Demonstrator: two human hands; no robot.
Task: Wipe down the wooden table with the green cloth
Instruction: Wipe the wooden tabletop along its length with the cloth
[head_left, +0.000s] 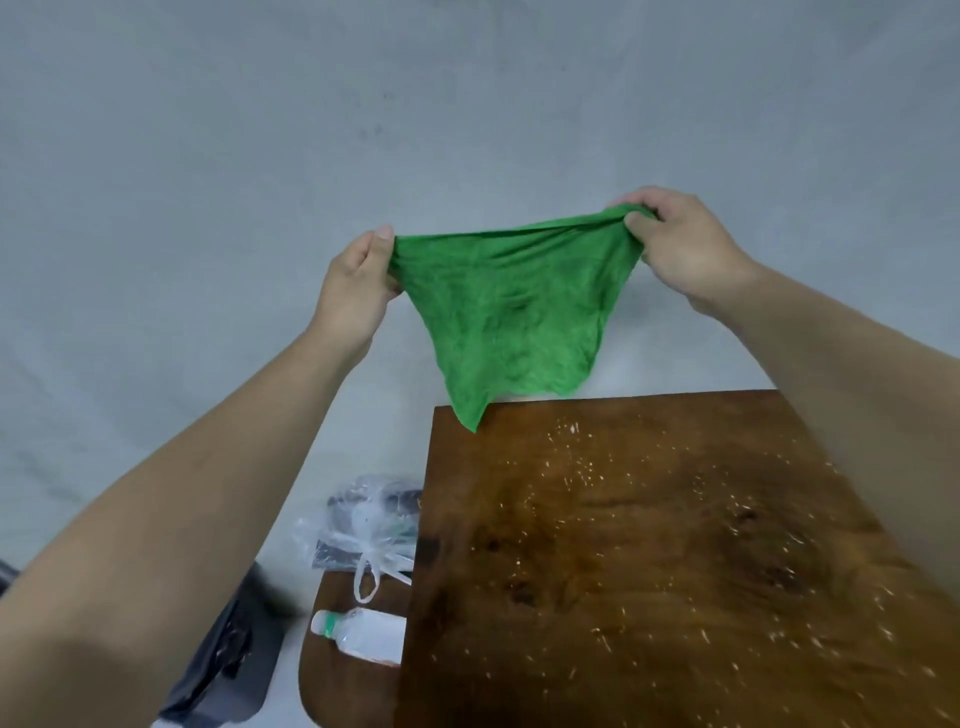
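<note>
A dark brown wooden table (649, 561) fills the lower right, its grain mottled with darker knots and its top scattered with small pale crumbs and flecks, thickest toward the right and near edges. Behind and around it the room is plain: a pale grey wall and floor, faintly smudged, with no clear line between them. Above the table's far left corner both bare arms reach forward. The left hand (353, 283) has its fingers closed in a pinch on one upper corner of the green cloth (511, 317), and the right hand (680, 249) is curled tight around the opposite, bunched corner. The cloth hangs spread between them in the air, its lowest point dangling just over the table's far edge. To the left of the table, lower down, a rounded wooden seat (332, 675) carries a knotted clear plastic bag (371, 525) and a plastic bottle (363, 634) lying on its side.
</note>
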